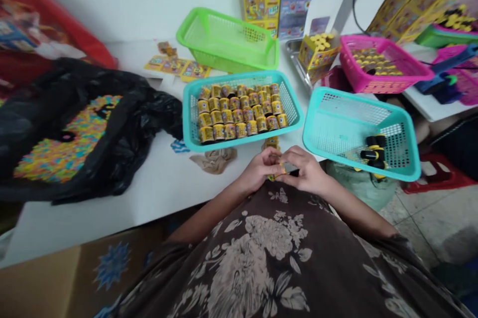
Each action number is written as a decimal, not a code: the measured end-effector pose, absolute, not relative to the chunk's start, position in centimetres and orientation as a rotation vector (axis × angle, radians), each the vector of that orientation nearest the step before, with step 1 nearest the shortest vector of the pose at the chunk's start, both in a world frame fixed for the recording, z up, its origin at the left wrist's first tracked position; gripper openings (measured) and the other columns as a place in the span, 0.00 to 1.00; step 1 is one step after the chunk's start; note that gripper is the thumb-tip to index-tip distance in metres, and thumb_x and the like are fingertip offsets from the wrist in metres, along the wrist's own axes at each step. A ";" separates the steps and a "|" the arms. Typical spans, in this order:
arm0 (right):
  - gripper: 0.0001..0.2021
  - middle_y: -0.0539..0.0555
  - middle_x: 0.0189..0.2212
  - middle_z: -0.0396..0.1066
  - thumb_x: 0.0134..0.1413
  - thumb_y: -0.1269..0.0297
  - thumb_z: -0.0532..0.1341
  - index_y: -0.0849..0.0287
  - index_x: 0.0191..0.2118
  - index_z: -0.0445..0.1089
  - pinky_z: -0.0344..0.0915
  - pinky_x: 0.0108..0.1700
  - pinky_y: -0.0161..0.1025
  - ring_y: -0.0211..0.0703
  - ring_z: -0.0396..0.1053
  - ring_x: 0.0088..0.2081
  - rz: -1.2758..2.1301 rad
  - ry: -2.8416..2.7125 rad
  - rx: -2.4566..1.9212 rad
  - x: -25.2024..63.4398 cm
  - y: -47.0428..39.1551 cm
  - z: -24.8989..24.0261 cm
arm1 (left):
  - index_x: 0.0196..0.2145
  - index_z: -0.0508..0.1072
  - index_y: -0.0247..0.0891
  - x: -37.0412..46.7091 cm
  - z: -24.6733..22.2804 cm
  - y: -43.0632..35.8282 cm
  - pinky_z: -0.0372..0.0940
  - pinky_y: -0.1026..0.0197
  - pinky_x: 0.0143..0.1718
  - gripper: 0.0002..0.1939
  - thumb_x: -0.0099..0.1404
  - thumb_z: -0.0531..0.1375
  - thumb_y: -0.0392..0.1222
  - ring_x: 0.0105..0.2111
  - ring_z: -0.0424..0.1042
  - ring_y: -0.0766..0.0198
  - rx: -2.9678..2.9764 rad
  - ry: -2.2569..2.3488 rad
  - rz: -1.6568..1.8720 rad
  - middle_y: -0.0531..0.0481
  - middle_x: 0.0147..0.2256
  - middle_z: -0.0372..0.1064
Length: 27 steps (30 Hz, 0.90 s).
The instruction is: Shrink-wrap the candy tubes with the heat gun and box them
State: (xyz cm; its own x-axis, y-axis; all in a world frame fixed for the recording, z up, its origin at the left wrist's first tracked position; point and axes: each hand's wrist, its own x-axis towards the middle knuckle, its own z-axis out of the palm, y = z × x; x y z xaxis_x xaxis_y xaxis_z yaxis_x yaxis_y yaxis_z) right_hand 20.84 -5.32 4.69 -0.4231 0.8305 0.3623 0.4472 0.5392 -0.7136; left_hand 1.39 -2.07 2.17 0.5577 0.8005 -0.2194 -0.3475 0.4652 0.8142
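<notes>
Close to my body, just past the table's front edge, my left hand (258, 172) and my right hand (305, 171) meet with fingers bent around a small black container with a yellow printed label (277, 171). Both hands pinch it from either side. Just beyond them lie more yellow labels (272, 143) on the table. Ahead sits a turquoise basket (243, 143) with rows of yellow-labelled containers (237, 116). To the right, a second turquoise basket (336, 131) holds several black and yellow containers (374, 153).
An empty green basket (227, 61) stands behind. A black bag (149, 103) of colourful small pieces (70, 146) lies left. A crumpled brown cloth (214, 161) is near the front edge. A pink basket (388, 83) and a yellow box (317, 61) are at back right.
</notes>
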 end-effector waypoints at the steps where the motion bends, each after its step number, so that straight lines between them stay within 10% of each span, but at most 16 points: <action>1: 0.10 0.53 0.37 0.75 0.57 0.63 0.74 0.54 0.41 0.75 0.71 0.42 0.44 0.47 0.74 0.39 0.710 -2.088 -1.033 21.1 -5.5 5.0 | 0.37 0.76 0.37 1.5 2.1 -2.1 0.64 0.64 0.33 0.27 0.43 0.83 0.44 0.29 0.73 0.66 0.830 0.646 0.735 0.55 0.29 0.75; 9: 0.06 0.48 0.30 0.72 0.53 0.68 0.70 0.55 0.35 0.73 0.65 0.33 0.38 0.39 0.68 0.29 0.780 -2.102 -1.126 23.8 -5.1 7.4 | 0.41 0.75 0.37 1.7 1.5 -1.8 0.65 0.64 0.25 0.35 0.50 0.78 0.68 0.24 0.76 0.63 0.874 0.661 0.685 0.51 0.30 0.77; 19: 0.23 0.50 0.25 0.72 0.44 0.42 0.77 0.57 0.32 0.76 0.63 0.33 0.41 0.41 0.66 0.27 0.684 -1.880 -1.503 27.2 5.5 11.2 | 0.36 0.71 0.38 1.3 -0.3 -1.0 0.53 0.68 0.15 0.36 0.48 0.78 0.69 0.15 0.69 0.68 0.874 0.722 0.725 0.53 0.25 0.76; 27: 0.25 0.54 0.30 0.77 0.46 0.43 0.76 0.62 0.38 0.81 0.68 0.41 0.44 0.47 0.73 0.35 0.588 -1.967 -1.674 22.0 18.4 12.5 | 0.38 0.71 0.38 1.3 -1.0 -0.6 0.53 0.68 0.15 0.34 0.51 0.76 0.68 0.16 0.70 0.68 0.865 0.662 0.687 0.53 0.26 0.77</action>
